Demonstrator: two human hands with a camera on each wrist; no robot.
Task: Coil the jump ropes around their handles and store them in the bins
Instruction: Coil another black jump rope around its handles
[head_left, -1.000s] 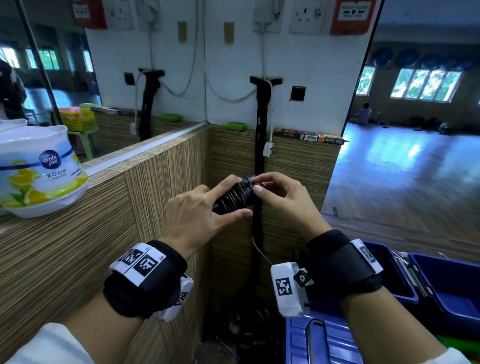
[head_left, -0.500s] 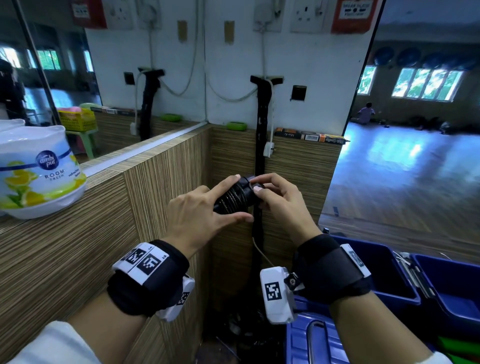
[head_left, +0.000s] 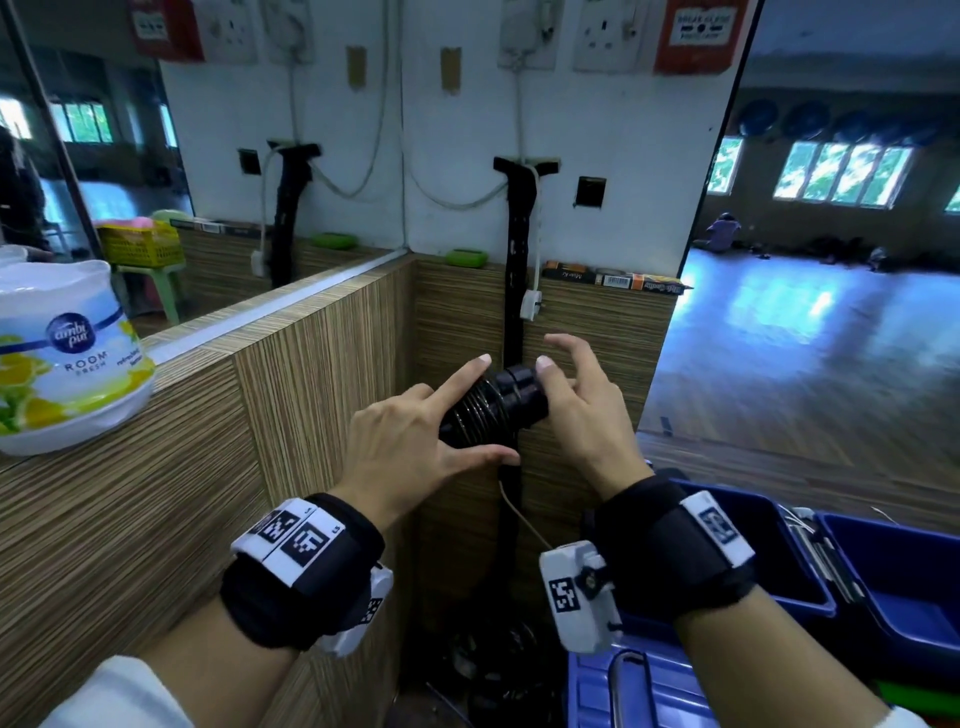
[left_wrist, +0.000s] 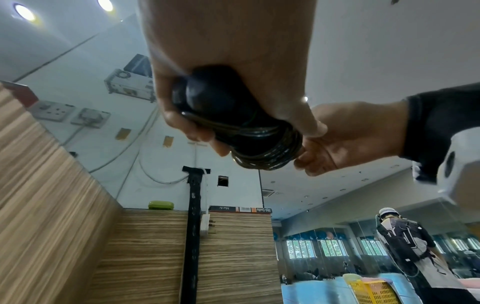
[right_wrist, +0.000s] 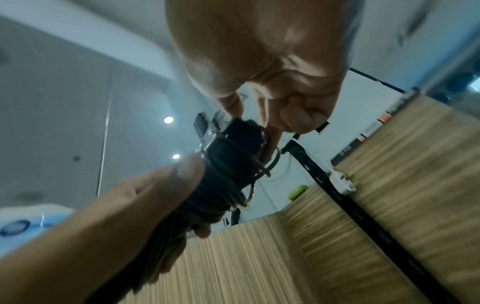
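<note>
The left hand (head_left: 415, 441) grips the rope-wound handles (head_left: 493, 408); the right hand (head_left: 582, 410) pinches their end, other fingers spread.

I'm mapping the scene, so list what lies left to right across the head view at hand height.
Air freshener tub → left hand → coiled jump rope handles → right hand → blue bins.
</note>
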